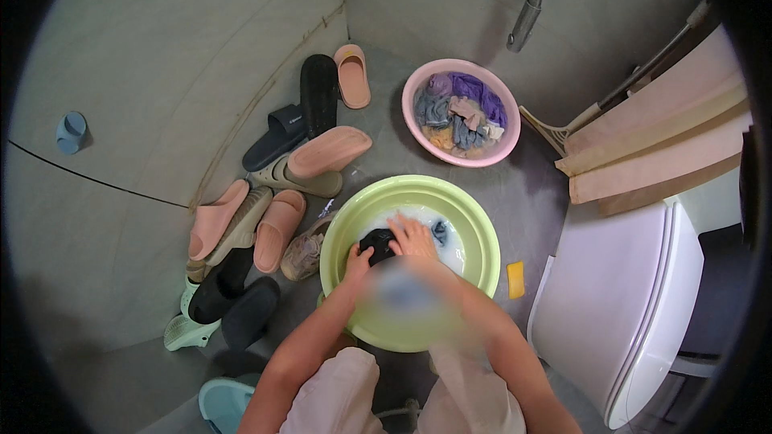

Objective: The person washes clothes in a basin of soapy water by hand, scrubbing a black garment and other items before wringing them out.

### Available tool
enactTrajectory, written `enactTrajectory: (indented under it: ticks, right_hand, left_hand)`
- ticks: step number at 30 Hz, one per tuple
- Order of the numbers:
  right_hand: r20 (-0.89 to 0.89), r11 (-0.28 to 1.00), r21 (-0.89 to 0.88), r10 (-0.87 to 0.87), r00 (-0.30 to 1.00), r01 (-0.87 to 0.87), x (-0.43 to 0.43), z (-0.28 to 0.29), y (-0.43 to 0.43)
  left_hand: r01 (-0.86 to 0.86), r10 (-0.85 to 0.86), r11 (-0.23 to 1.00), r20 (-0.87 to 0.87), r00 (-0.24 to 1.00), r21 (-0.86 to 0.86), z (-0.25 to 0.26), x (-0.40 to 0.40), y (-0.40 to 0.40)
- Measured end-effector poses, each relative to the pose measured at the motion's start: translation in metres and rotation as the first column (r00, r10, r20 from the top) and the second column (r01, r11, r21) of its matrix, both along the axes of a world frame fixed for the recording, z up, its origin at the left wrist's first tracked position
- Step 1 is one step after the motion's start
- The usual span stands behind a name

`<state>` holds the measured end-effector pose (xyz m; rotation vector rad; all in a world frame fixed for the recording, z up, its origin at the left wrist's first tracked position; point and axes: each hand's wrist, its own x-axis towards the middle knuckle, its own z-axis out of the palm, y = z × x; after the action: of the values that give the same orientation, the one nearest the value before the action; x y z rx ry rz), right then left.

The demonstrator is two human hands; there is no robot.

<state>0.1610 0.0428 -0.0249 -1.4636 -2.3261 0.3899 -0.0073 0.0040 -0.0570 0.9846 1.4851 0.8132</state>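
A green plastic basin (482, 277) of whitish, sudsy water stands on the floor between my knees. My left hand (358, 262) grips the left edge of a wet black cloth (378, 243) inside it. Over the cloth's right edge, my right hand (415, 239) is spread with the fingers apart; whether it presses on the fabric is hard to see. Just right of that hand, a small bluish-grey piece of cloth (440, 231) shows in the suds. A blurred patch hides my wrists and the near part of the basin.
Beyond it stands a pink basin (412, 132) of soaking clothes. Several slippers and clogs, one a pink slide (280, 229), lie along the left wall. A yellow bar (515, 280) lies right of the green basin. Farther right are a squeegee (579, 120), a pink curtain (657, 132) and a white fixture (609, 289).
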Motion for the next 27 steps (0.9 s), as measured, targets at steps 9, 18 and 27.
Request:
enactTrajectory:
  ticks: [9,18,27]
  right_hand:
    - [0.230,0.993,0.055,0.086,0.969,-0.101,0.000,-0.034,-0.006]
    - [-0.624,0.948,-0.318,-0.213,0.752,0.005,-0.061,0.014,-0.035]
    - [-0.439,0.992,0.097,0.115,0.891,-0.081,-0.070,0.081,-0.041]
  left_hand:
    - [-0.416,0.624,0.729,0.277,0.731,-0.544,0.008,-0.010,-0.007]
    - [-0.085,0.618,0.692,0.526,0.584,-0.717,0.035,-0.009,0.000]
    - [-0.010,0.247,0.964,0.876,0.414,-0.266,0.023,-0.012,-0.012]
